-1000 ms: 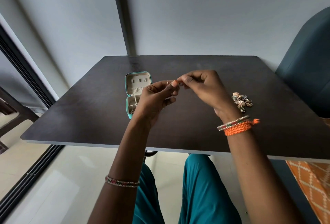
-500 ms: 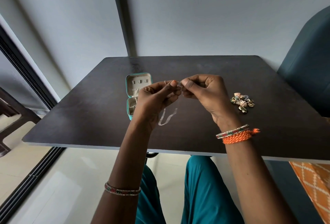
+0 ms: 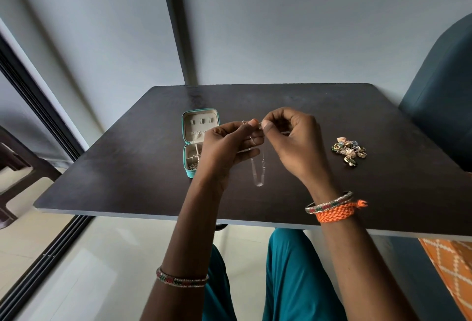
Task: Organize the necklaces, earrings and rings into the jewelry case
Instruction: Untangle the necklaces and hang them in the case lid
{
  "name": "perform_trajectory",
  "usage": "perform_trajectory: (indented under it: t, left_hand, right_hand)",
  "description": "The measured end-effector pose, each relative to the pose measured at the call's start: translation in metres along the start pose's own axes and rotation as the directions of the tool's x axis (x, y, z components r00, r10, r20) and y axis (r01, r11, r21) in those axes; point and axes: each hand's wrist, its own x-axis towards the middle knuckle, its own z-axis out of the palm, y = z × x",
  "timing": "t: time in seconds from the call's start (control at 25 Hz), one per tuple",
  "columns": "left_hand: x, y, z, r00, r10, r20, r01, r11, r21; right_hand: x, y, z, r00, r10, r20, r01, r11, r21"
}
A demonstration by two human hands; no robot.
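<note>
Just right of the open jewelry case [image 3: 200, 126], above the table [image 3: 127, 157], the left hand [image 3: 227, 147] and the right hand [image 3: 291, 139] meet fingertip to fingertip. Each pinches the top of a thin silver necklace [image 3: 258, 167] between thumb and forefinger, so its chain hangs down in a narrow loop between the two wrists. Holding it up this way probably lets the chain fall straight and untangled, and the close pinches suggest work on the clasp before it goes into the case; the clasp itself is too small to make out. Both hands are raised, palms turned toward each other, the remaining fingers curled loosely inward, forearms angled in from the near table edge.

The case lies flat with its lid thrown back away from the person, and a few pieces already sit in its nearer tray. Well to the right of the case, past the right hand, a heap of rings and earrings [image 3: 349, 150] waits on the table, judged still to be sorted.
</note>
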Motion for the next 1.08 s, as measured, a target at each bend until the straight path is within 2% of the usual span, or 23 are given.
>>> perform_trajectory:
  t: [0.12,0.24,0.32,0.56,0.76,0.88,0.96,1.0,1.08]
  left_hand:
    - [0.002,-0.001,0.013,0.998,0.033,-0.048,-0.032,0.999,0.004]
    - [0.001,-0.005,0.019,0.991,0.081,-0.110,-0.081,0.997,0.000]
    - [0.000,-0.006,0.017,0.986,0.113,-0.119,-0.110,0.994,0.029]
    - [-0.001,-0.002,0.008,0.983,0.181,-0.039,-0.174,0.975,0.137]
    - [-0.005,-0.004,0.013,0.973,0.218,-0.069,-0.211,0.972,0.099]
    - [-0.006,-0.013,0.009,0.987,0.130,-0.093,-0.132,0.991,-0.013]
    - [-0.006,-0.022,0.007,0.980,0.072,-0.185,-0.074,0.997,-0.004]
    - [-0.006,-0.027,0.006,0.951,0.090,-0.295,-0.066,0.994,0.091]
    - [-0.006,-0.035,0.004,0.826,0.253,-0.503,-0.067,0.931,0.359]
  right_hand:
    - [-0.003,0.000,0.006,0.994,0.033,-0.102,-0.022,0.994,0.108]
    - [-0.008,0.003,0.008,0.988,-0.038,-0.148,0.049,0.996,0.069]
    - [-0.008,0.005,0.005,0.990,-0.073,-0.117,0.077,0.997,0.029]
    - [0.000,0.010,-0.005,0.999,0.015,0.048,-0.030,0.951,0.309]
    - [0.001,0.004,-0.009,0.998,0.051,0.040,-0.063,0.925,0.375]
    - [0.001,0.002,-0.011,0.998,0.054,0.035,-0.063,0.925,0.374]
    - [0.001,0.003,-0.012,0.997,0.061,0.057,-0.077,0.930,0.360]
    - [0.001,0.004,-0.012,0.996,0.064,0.070,-0.084,0.932,0.354]
    - [0.001,0.003,-0.012,0.994,0.064,0.086,-0.090,0.933,0.349]
